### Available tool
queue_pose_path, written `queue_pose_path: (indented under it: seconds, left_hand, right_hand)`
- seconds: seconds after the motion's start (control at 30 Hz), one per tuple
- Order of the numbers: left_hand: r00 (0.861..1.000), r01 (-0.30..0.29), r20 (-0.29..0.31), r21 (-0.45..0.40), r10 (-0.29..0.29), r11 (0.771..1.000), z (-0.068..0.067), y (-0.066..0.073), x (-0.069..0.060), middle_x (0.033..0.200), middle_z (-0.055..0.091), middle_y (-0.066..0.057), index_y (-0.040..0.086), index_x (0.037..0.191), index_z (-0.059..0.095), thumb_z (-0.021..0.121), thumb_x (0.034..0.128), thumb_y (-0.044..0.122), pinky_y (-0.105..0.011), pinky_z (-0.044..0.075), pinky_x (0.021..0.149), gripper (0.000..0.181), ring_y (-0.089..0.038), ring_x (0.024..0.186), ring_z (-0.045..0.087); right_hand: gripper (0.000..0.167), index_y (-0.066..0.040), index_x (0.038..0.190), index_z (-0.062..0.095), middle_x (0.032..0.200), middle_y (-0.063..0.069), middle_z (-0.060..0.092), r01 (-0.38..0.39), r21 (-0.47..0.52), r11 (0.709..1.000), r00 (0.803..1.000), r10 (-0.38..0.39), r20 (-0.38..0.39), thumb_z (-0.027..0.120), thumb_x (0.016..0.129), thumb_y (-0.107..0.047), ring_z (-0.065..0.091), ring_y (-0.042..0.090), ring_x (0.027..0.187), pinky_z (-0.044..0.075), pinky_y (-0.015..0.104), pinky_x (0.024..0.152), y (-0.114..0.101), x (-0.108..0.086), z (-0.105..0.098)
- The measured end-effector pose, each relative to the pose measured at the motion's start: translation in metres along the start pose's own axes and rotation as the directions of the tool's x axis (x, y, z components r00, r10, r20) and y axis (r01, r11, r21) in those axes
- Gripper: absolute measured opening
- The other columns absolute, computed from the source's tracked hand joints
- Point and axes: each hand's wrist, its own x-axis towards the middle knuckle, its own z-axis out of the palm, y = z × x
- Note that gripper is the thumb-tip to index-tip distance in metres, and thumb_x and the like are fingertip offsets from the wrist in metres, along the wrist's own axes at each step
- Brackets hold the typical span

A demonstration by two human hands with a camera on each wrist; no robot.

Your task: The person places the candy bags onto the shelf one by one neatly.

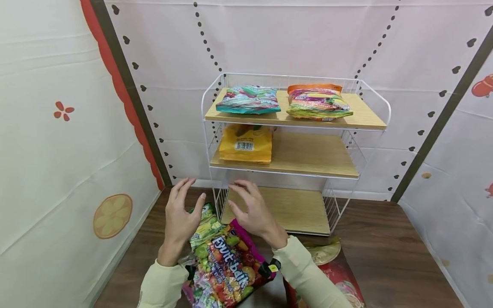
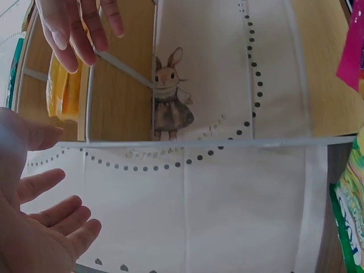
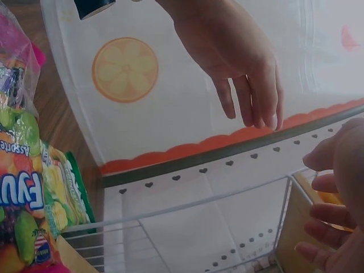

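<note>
Both hands hover empty in front of the shelf rack, apart from each other. My left hand [image 1: 180, 220] has its fingers spread upward. My right hand [image 1: 254, 209] is level with it, fingers loosely bent toward the rack's left side. Nearest above them, a yellow bag [image 1: 245, 145] stands on the middle shelf [image 1: 312, 154], touched by neither hand. Below the wrists lies a colourful Fyuit-balk candy bag [image 1: 227, 265], with a green and yellow bag [image 1: 204, 226] partly under its upper left. In the right wrist view the left hand [image 3: 233, 62] hangs with nothing in it.
The top shelf [image 1: 366, 115] carries a teal bag [image 1: 249, 99] and an orange-green bag [image 1: 318, 102]. The bottom shelf [image 1: 296, 209] shows bare wood. Beside the right forearm, a red bag [image 1: 340, 273] lies on the brown table [image 1: 393, 256]. White wire sides [image 1: 333, 207] edge the rack.
</note>
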Motion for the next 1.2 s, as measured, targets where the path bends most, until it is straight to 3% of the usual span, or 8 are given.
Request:
queue_pose_path:
  seconds: [0.17, 0.37, 0.5, 0.57, 0.8, 1.03, 1.2]
  left_hand:
    - [0.998, 0.051, 0.035, 0.005, -0.051, 0.999, -0.004, -0.004, -0.004, 0.143, 0.049, -0.020, 0.004, 0.139, 0.055, 0.071, 0.0914, 0.014, -0.061, 0.038, 0.106, 0.051, -0.039, 0.132, 0.046]
    - [0.986, 0.131, 0.100, 0.032, -0.134, 0.991, -0.008, -0.011, -0.009, 0.144, 0.047, -0.020, 0.006, 0.140, 0.054, 0.068, 0.0945, 0.019, -0.063, 0.036, 0.105, 0.050, -0.040, 0.133, 0.043]
    - [0.964, 0.205, 0.159, 0.057, -0.211, 0.977, -0.010, -0.018, -0.012, 0.147, 0.044, -0.020, 0.008, 0.143, 0.051, 0.066, 0.0963, 0.025, -0.061, 0.040, 0.103, 0.052, -0.040, 0.130, 0.045]
    - [0.944, 0.255, 0.198, 0.071, -0.265, 0.964, -0.011, -0.021, -0.014, 0.149, 0.042, -0.020, 0.010, 0.145, 0.048, 0.064, 0.0972, 0.030, -0.061, 0.041, 0.102, 0.054, -0.041, 0.130, 0.045]
    - [0.853, 0.399, 0.319, 0.112, -0.413, 0.910, -0.013, -0.031, -0.017, 0.154, 0.034, -0.020, 0.012, 0.151, 0.037, 0.061, 0.0984, 0.036, -0.063, 0.037, 0.106, 0.063, -0.044, 0.135, 0.040]
    - [0.773, 0.496, 0.395, 0.111, -0.496, 0.861, -0.012, -0.045, -0.021, 0.155, 0.031, -0.024, 0.007, 0.155, 0.026, 0.058, 0.1000, 0.035, -0.057, 0.035, 0.112, 0.070, -0.044, 0.140, 0.034]
    - [0.701, 0.543, 0.436, 0.188, -0.565, 0.818, -0.011, -0.058, -0.029, 0.153, 0.029, -0.030, 0.002, 0.156, 0.020, 0.056, 0.1010, 0.033, -0.063, 0.033, 0.109, 0.072, -0.047, 0.140, 0.030]
  right_hand:
    - [0.042, -0.001, 0.132, 0.059, 0.135, 0.016, 0.054, -0.019, 0.023, 1.000, 1.000, 0.019, 0.017, 0.068, 0.092, -0.010, 0.049, 0.030, 0.127, 0.043, 0.047, 0.107, 0.003, -0.001, 0.005]
    - [0.043, -0.001, 0.134, 0.058, 0.138, 0.017, 0.052, -0.080, 0.048, 0.996, 0.995, 0.078, 0.056, 0.066, 0.094, -0.011, 0.048, 0.031, 0.129, 0.043, 0.049, 0.108, 0.009, -0.004, 0.012]
    - [0.042, -0.001, 0.134, 0.058, 0.138, 0.017, 0.052, -0.126, 0.057, 0.990, 0.989, 0.121, 0.087, 0.066, 0.095, -0.013, 0.049, 0.031, 0.129, 0.043, 0.048, 0.109, 0.013, -0.005, 0.017]
    - [0.042, -0.003, 0.134, 0.058, 0.138, 0.016, 0.053, -0.151, 0.060, 0.987, 0.984, 0.144, 0.103, 0.066, 0.095, -0.015, 0.050, 0.030, 0.129, 0.043, 0.047, 0.108, 0.015, -0.006, 0.021]
    - [0.040, -0.004, 0.133, 0.060, 0.136, 0.014, 0.055, -0.215, 0.079, 0.973, 0.967, 0.201, 0.160, 0.064, 0.096, -0.016, 0.052, 0.029, 0.127, 0.043, 0.046, 0.108, 0.020, -0.011, 0.037]
    - [0.040, -0.006, 0.135, 0.058, 0.140, 0.015, 0.052, -0.296, 0.079, 0.952, 0.932, 0.269, 0.244, 0.062, 0.098, -0.018, 0.057, 0.030, 0.121, 0.051, 0.042, 0.098, 0.027, -0.016, 0.050]
    - [0.040, -0.007, 0.137, 0.057, 0.142, 0.016, 0.050, -0.348, 0.068, 0.935, 0.900, 0.313, 0.302, 0.059, 0.100, -0.021, 0.052, 0.032, 0.128, 0.047, 0.046, 0.104, 0.033, -0.021, 0.060]
